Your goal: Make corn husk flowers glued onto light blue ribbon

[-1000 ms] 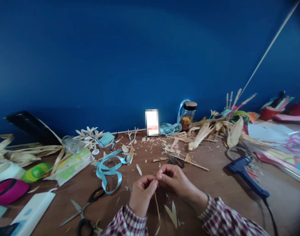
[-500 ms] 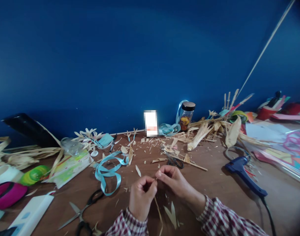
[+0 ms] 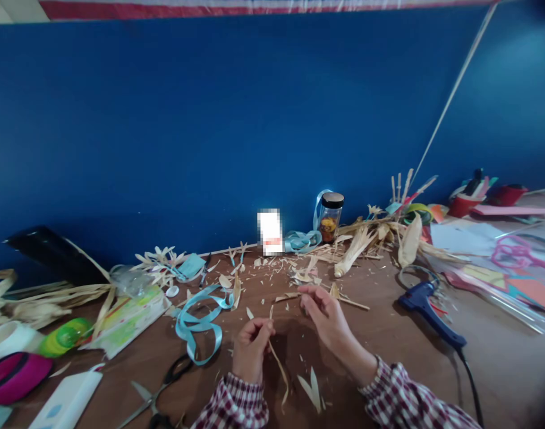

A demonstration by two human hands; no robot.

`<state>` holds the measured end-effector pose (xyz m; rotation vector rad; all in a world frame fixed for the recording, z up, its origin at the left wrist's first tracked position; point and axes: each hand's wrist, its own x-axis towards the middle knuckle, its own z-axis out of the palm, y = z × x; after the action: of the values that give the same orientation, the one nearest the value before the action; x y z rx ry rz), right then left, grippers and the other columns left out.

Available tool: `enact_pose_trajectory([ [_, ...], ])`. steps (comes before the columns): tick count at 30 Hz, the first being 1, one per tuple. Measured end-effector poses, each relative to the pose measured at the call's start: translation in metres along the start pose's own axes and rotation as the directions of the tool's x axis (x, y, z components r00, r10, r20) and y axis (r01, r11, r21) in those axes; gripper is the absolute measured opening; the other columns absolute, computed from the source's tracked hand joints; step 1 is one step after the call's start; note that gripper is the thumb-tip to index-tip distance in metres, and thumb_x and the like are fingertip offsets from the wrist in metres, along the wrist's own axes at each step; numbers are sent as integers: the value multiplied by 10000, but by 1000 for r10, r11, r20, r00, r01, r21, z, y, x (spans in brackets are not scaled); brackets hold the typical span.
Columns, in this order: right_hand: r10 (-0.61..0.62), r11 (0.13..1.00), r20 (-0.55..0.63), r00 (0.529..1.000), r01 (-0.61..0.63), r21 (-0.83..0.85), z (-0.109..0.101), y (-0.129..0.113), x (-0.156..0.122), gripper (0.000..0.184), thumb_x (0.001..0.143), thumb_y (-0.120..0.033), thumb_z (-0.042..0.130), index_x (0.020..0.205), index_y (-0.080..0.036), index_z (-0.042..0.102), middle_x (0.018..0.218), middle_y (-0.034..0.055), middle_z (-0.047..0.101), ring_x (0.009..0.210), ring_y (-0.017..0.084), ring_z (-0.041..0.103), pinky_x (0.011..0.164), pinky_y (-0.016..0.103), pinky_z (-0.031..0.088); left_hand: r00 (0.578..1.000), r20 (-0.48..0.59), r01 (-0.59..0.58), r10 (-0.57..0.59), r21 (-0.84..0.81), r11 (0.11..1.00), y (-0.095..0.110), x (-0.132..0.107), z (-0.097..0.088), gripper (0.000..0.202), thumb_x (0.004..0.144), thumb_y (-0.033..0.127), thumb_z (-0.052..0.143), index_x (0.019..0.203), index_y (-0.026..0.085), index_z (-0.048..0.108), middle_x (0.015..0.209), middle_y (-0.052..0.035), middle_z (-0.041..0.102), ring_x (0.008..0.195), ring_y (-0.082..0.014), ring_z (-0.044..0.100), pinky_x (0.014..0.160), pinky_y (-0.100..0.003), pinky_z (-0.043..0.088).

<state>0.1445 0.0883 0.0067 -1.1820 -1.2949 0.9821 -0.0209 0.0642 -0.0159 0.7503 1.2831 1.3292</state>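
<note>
My left hand is closed in a pinch on a thin strip of dried husk. A short tip of the strip sticks up above my thumb and finger, and its long tail hangs down to the right. My right hand is apart from the strip, farther out over the tabletop, with its fingers loosely curved and seemingly holding nothing. It covers the place where small dark scissors lay; they are hidden now. Just beyond its fingertips lie pale husk scraps. Below and between my hands rests a forked husk piece.
Larger black-handled scissors lie open at the front left, near a light-blue ribbon. A blue glue gun with its cord is at right. Farther back stand a lidded jar and husk bundles. A white power strip lies left.
My right hand has let go of the husk strip and moved right and outward over the small scissors. My left hand still pinches the strip. The head view has tilted up and turned slightly right.
</note>
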Motion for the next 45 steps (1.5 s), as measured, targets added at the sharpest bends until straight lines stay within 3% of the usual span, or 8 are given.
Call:
enact_pose_trajectory([
  [6, -204, 938, -144, 968, 151, -312, -16, 13, -1, 219, 886, -317, 474, 987, -165, 595, 817, 58, 649, 682, 161, 591, 651, 256, 466, 997, -80, -17, 15, -30, 999, -5, 1, 2, 375, 548, 477, 753, 621, 127, 640, 490, 29, 556, 376, -36, 375, 375, -145, 272],
  [11, -326, 866, -110, 939, 250, -433, -24, 19, -1, 188, 896, -275, 460, 959, -170, 603, 849, 74, 670, 732, 179, 628, 685, 258, 479, 998, -46, -38, 39, 39, 999, -15, 4, -3, 381, 589, 501, 723, 621, 130, 641, 504, 22, 558, 384, -51, 378, 376, -165, 286],
  [15, -386, 815, -57, 921, 311, -489, -25, 21, -2, 164, 897, -243, 463, 958, -185, 603, 837, 62, 678, 726, 175, 641, 674, 246, 486, 984, -46, -161, 171, 168, 973, -18, 4, -5, 348, 648, 483, 684, 606, 139, 646, 535, -11, 595, 491, -118, 500, 482, -213, 410],
  [17, -405, 797, -28, 914, 338, -500, -25, 21, -3, 153, 896, -226, 463, 956, -191, 600, 823, 53, 678, 711, 168, 643, 662, 241, 488, 976, -42, -198, 212, 212, 957, -18, 3, -5, 334, 672, 471, 666, 603, 145, 648, 561, -25, 614, 555, -144, 540, 548, -229, 446],
  [24, -432, 777, 62, 900, 406, -481, -23, 19, -4, 149, 891, -182, 464, 977, -198, 585, 843, 53, 676, 744, 168, 647, 692, 254, 493, 958, -20, -264, 287, 334, 905, -17, 0, -5, 328, 690, 469, 643, 626, 147, 656, 560, -30, 613, 538, -155, 537, 527, -238, 447],
  [33, -452, 801, 31, 891, 421, -425, -18, 6, -9, 155, 894, -190, 450, 946, -191, 596, 796, 49, 673, 702, 164, 646, 667, 244, 495, 916, -65, -345, 395, 373, 861, -11, -6, 1, 338, 667, 486, 651, 618, 151, 660, 541, -14, 603, 535, -158, 537, 537, -244, 443],
  [39, -467, 809, 86, 880, 464, -361, -7, 0, -20, 158, 889, -181, 447, 951, -191, 591, 845, 54, 676, 754, 161, 652, 699, 243, 496, 912, -20, -364, 410, 424, 829, -4, -9, 1, 377, 646, 525, 646, 621, 150, 673, 546, -26, 632, 543, -173, 569, 552, -264, 470],
  [45, -435, 807, 199, 878, 478, -347, 0, -3, -25, 220, 870, -200, 466, 1062, -173, 570, 830, 71, 644, 718, 176, 617, 675, 283, 505, 910, 59, -393, 411, 439, 808, -1, -14, 5, 280, 687, 420, 630, 656, 147, 685, 578, -36, 666, 552, -180, 597, 553, -268, 484],
])
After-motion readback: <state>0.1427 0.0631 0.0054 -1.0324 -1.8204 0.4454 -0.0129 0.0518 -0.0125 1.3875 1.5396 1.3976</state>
